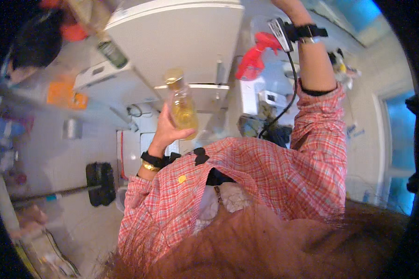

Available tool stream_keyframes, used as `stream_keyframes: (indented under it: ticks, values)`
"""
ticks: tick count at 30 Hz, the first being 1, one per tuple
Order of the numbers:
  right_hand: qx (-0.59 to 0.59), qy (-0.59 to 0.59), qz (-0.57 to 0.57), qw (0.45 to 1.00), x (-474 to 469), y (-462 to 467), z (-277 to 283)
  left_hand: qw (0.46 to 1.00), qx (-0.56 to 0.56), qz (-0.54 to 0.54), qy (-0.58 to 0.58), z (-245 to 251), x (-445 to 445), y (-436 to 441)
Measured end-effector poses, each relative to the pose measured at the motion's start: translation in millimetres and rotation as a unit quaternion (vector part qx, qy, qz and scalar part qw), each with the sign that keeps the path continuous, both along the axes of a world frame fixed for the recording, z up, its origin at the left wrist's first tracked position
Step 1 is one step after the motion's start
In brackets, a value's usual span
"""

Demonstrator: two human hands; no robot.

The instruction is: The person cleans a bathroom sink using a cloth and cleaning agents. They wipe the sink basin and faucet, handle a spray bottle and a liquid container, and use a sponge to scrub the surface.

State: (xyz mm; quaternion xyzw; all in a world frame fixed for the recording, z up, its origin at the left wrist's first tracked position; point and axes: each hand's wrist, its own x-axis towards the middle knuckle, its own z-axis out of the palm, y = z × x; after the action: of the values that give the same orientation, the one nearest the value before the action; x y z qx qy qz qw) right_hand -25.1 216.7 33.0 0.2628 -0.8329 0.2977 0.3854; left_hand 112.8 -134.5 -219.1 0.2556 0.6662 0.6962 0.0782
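My left hand (167, 127) is wrapped around a clear bottle (183, 108) with a gold-coloured cap and yellow liquid inside. The bottle stands nearly upright, its cap tilted slightly away from me. My right arm stretches far forward, and only the base of my right hand (289, 7) shows at the top edge; its fingers are out of view. A small device (280, 35) with a black cable is strapped at the right wrist. Close beside that forearm is a red trigger spray head (256, 57).
A large white cabinet or appliance (178, 42) stands ahead. Left of it, a bottle with a green label (112, 54) is on a smaller white unit (103, 78). Farther left are an orange box (67, 95) and a black broom head (100, 183). A bluish window or door (399, 139) is at right.
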Motion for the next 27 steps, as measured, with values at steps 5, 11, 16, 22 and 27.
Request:
stream_keyframes:
  ticks: [5, 11, 16, 22, 27]
  values:
    - [-0.249, -0.132, -0.108, 0.953, 119.7, 114.1, -62.6, 0.998, 0.05, -0.024, -0.035, -10.3, 8.3, 18.0]
    - [-0.17, -0.241, -0.183, 0.938, 147.3, 131.7, -157.8, 0.996, 0.029, -0.054, -0.059, 11.4, 11.5, 22.8]
    - [-0.11, -0.409, -0.239, 0.874, 154.9, 78.5, -230.2, 0.994, 0.05, -0.091, -0.023, 21.1, 15.3, 40.0]
    - [-0.245, -0.151, -0.3, 0.909, 224.0, 149.4, -285.8, 0.996, -0.001, -0.094, -0.001, 25.3, 22.6, 42.4]
    - [-0.34, 0.017, -0.64, 0.689, 310.2, 258.8, -276.3, 0.996, -0.01, -0.085, -0.009, 19.8, 28.7, 54.9]
